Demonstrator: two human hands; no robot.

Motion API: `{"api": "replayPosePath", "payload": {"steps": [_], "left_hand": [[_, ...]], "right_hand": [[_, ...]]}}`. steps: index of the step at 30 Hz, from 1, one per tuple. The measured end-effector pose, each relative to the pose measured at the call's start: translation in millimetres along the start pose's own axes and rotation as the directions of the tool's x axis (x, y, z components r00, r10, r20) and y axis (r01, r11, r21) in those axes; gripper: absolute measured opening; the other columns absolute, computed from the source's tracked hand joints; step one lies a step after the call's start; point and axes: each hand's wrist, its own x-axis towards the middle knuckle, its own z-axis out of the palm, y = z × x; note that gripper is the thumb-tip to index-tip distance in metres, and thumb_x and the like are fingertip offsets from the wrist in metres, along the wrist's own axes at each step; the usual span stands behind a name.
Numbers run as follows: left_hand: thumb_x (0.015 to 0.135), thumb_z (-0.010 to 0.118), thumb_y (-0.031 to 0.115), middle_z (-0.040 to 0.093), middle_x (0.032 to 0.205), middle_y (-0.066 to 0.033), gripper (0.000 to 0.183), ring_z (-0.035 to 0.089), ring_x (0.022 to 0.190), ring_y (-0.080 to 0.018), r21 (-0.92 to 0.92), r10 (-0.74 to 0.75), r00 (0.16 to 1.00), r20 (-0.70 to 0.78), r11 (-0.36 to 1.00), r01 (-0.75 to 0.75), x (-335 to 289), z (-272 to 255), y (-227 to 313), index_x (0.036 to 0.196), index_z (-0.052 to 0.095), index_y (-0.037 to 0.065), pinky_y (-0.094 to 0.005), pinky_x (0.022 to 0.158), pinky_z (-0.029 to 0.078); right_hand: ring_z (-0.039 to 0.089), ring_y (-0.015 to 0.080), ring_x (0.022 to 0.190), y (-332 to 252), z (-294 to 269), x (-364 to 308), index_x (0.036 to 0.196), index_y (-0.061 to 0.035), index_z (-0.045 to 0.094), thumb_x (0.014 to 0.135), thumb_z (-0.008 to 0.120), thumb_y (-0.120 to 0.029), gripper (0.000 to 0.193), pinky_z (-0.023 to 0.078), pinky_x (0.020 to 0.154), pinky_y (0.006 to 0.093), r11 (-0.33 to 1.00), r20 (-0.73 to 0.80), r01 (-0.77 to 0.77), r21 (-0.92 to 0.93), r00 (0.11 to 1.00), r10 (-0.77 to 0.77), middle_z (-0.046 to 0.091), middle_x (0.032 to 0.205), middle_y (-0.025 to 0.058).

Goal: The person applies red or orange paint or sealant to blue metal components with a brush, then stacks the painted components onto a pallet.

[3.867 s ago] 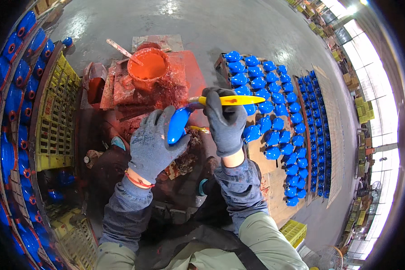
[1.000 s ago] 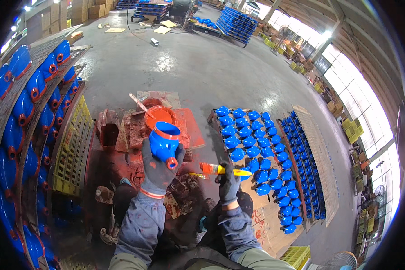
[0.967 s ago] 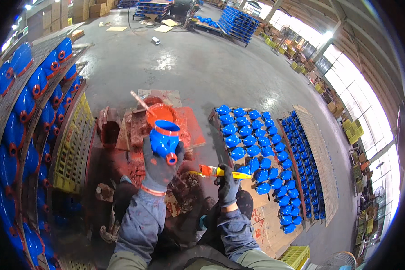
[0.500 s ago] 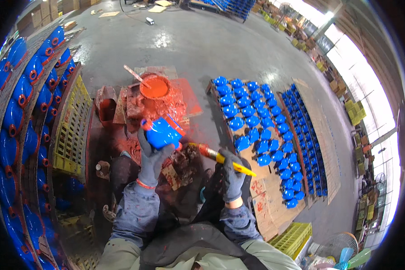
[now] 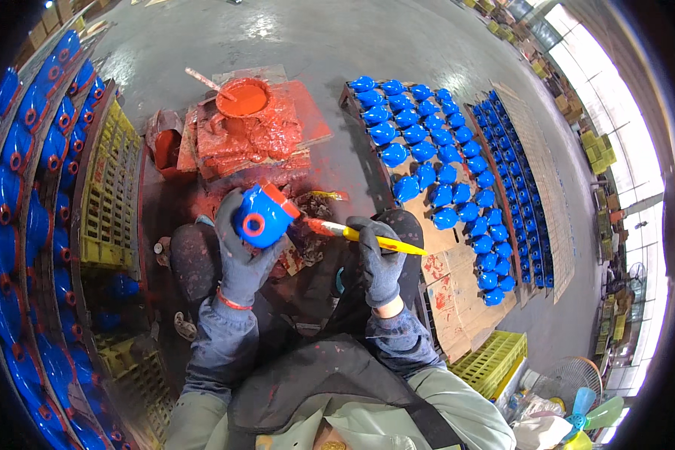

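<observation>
My left hand (image 5: 246,251), in a dark grey glove, is closed round a rounded blue metal casting (image 5: 266,217) with red-painted rims. One red ring faces up toward me, and another red edge sits at its top right. My right hand (image 5: 377,259), gloved too, grips a paintbrush (image 5: 386,241) by its yellow handle. The brush's red-coated bristles point left and touch or nearly touch the right side of the casting. Beyond my hands, a bucket of red paint (image 5: 244,99) with a stick leaning in it stands on a paint-smeared board (image 5: 307,120).
On the right, rows of blue castings (image 5: 414,133) cover a cardboard-topped pallet. Racks of blue castings with red rings (image 5: 6,191) rise at the left beside a yellow crate (image 5: 111,187). Another yellow crate (image 5: 495,360) and a fan (image 5: 574,382) are at lower right.
The casting has been turned in my left hand, so a red ring now faces me. My right hand has brought the brush's tip to the casting's side. The view has shifted.
</observation>
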Motion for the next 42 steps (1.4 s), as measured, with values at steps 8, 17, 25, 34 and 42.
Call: {"api": "replayPosePath", "payload": {"steps": [8,17,25,34,42], "left_hand": [[0.065,0.088,0.013,0.043,0.136,-0.0175,0.093,0.047,0.124,-0.0343,-0.029,-0.208,0.977,0.046,0.977,0.209,-1.7,14.0,-10.9,0.142,0.036,0.005,-0.044,0.106,0.04],[0.061,0.089,0.013,0.045,0.134,-0.0173,0.094,0.048,0.123,-0.0342,0.136,-0.086,0.991,0.099,0.988,0.072,0.9,8.3,-9.3,0.14,0.039,0.005,-0.0439,0.104,0.042],[0.066,0.087,0.014,0.047,0.128,-0.0129,0.084,0.052,0.117,-0.0264,-0.157,-0.378,0.922,0.081,0.909,0.387,-1.1,9.2,-10.2,0.137,0.042,0.004,-0.041,0.098,0.046],[0.078,0.08,0.029,0.052,0.117,-0.0111,0.065,0.06,0.103,-0.0233,-0.533,-0.777,0.567,0.275,0.367,0.762,-2.6,7.1,-23.6,0.128,0.044,0.008,-0.0389,0.075,0.059],[0.083,0.073,0.034,0.054,0.117,-0.0109,0.055,0.063,0.105,-0.027,-0.659,-0.755,0.561,0.341,0.233,0.715,-1.6,7.1,-33.3,0.126,0.048,0.01,-0.0431,0.072,0.062]], "right_hand": [[0.061,0.0181,0.104,17.5,9.7,10.8,0.109,0.0005,0.067,0.095,0.06,-0.005,0.017,0.049,0.091,0.0317,0.986,0.024,0.167,-0.007,0.986,-0.167,0.067,0.114,0.011],[0.066,0.0301,0.079,6.4,33.1,31.1,0.097,-0.0042,0.071,0.08,0.072,-0.007,0.017,0.053,0.073,0.0378,0.778,0.161,0.494,-0.388,0.868,-0.471,0.071,0.092,0.0121],[0.064,0.0268,0.072,30.1,26.5,15.5,0.102,-0.0078,0.072,0.079,0.071,-0.005,0.023,0.052,0.067,0.0357,0.725,0.164,0.494,-0.48,0.862,-0.48,0.07,0.087,0.0101],[0.066,0.0218,0.079,72.8,15.2,-5.2,0.104,-0.0028,0.071,0.084,0.066,-0.002,0.021,0.052,0.072,0.0316,0.815,0.065,0.449,-0.367,0.886,-0.459,0.073,0.1,0.0102],[0.064,0.0198,0.083,76.3,11.1,-7.6,0.107,-0.0011,0.07,0.087,0.064,-0.001,0.021,0.05,0.074,0.0303,0.927,-0.015,0.308,-0.214,0.948,-0.318,0.072,0.101,0.0117]]}}
